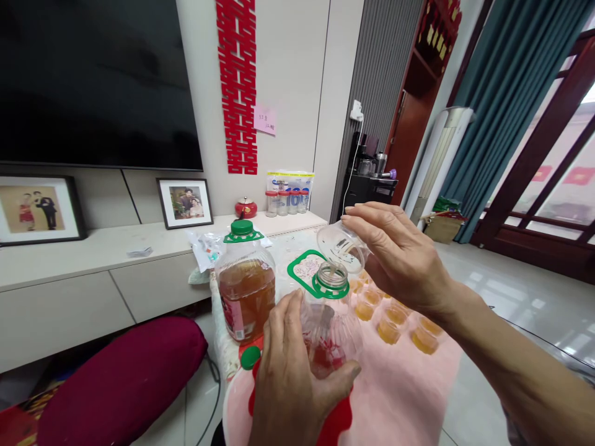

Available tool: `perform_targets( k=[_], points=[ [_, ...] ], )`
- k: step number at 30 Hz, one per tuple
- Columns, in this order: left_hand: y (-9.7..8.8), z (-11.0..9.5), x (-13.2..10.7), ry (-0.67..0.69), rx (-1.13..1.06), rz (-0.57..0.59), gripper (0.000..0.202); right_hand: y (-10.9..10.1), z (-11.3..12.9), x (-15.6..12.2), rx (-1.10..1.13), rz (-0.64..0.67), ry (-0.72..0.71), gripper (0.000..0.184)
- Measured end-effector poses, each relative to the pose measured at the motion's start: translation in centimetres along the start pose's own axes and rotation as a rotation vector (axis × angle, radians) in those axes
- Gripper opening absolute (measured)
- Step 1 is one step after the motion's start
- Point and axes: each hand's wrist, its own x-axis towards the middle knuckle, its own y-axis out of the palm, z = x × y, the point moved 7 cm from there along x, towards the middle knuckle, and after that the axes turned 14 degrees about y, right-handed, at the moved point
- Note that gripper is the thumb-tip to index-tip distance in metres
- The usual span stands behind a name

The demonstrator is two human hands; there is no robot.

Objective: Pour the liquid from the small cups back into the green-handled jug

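Note:
A clear plastic jug (337, 337) with a green carrying ring stands uncapped on the table, a little reddish contents showing low inside. My left hand (292, 378) is wrapped around its near side, fingers on the left and thumb on the right. Above the jug's mouth, my right hand (395, 254) grips a clear plastic cup (341, 248), tilted with its rim close to the opening. To the left stands a larger jug (246, 285) of amber-brown liquid, closed with a green cap. A loose green cap (250, 357) lies near its base.
Several small cups (390, 322) of amber liquid stand on the pink cloth (395, 396) at right. A red mat lies under my left hand. Glass jars (283, 203) and a red pot (245, 207) sit on the white cabinet behind. A maroon stool (125, 378) is at lower left.

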Motion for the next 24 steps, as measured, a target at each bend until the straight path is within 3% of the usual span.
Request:
perform_targets(
  k=[11,16,19,24],
  points=[
    [-0.2,-0.3,0.2,0.003,0.018,0.027,0.091,0.0,0.3,0.0,-0.005,0.032,-0.02,0.045],
    [-0.3,-0.4,0.2,0.024,0.044,-0.001,0.092,0.3,-0.4,-0.1,0.133,0.056,0.096,0.042],
    [-0.4,-0.7,0.4,0.055,0.064,0.006,0.092,1.4,-2.3,-1.1,0.332,0.169,0.331,0.042],
    [-0.8,-1.2,0.4,0.024,0.015,-0.006,0.097,6.1,-6.7,-6.6,0.787,0.288,1.004,0.054]
  ],
)
